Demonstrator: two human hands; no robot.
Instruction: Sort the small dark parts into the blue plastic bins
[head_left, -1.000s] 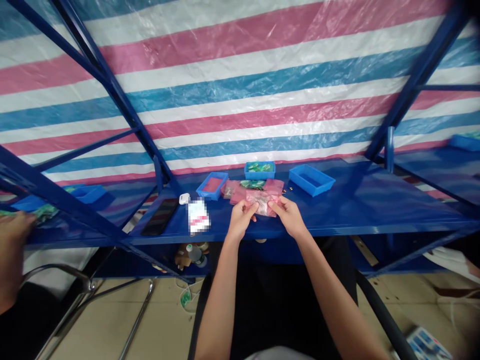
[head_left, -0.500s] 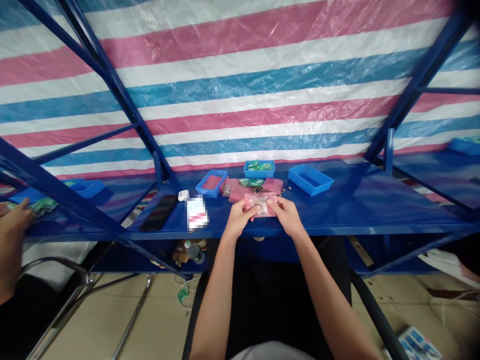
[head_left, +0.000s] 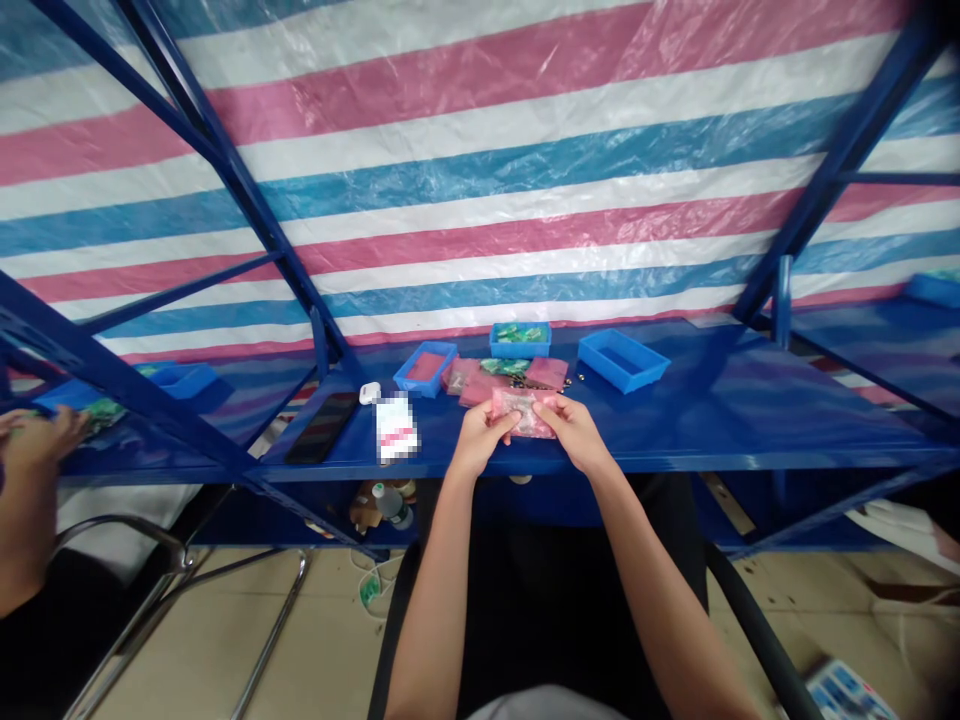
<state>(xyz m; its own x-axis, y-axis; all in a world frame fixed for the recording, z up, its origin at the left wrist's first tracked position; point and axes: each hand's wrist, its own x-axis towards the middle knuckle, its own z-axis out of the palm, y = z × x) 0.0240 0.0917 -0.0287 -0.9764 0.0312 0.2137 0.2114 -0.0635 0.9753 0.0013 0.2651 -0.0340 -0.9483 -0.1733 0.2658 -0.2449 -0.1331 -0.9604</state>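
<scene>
A pink see-through plastic bag [head_left: 529,424] is stretched between my hands above the front edge of the blue table [head_left: 720,420]. My left hand [head_left: 478,432] pinches its left side, thumb on top. On the right side, my right hand [head_left: 576,428] grips it the same way. Something pale shows through the film, too unclear to name. Just beyond lie more pink bags [head_left: 480,388], small green packets [head_left: 510,367] and a few small dark and brass-coloured parts [head_left: 537,383].
Behind stand a blue tray of green packets [head_left: 520,348], a blue tray with pink bags [head_left: 426,368] and another blue tray [head_left: 624,362]. A phone [head_left: 322,428], a white earbud case [head_left: 370,393] and a blurred-out white packet [head_left: 396,428] lie left. Another person's hand [head_left: 41,435] works far left.
Both my hands keep hold of the pink bag in nearly the same spot. At far left, the other person's hand has shifted. The whole view has moved slightly.
</scene>
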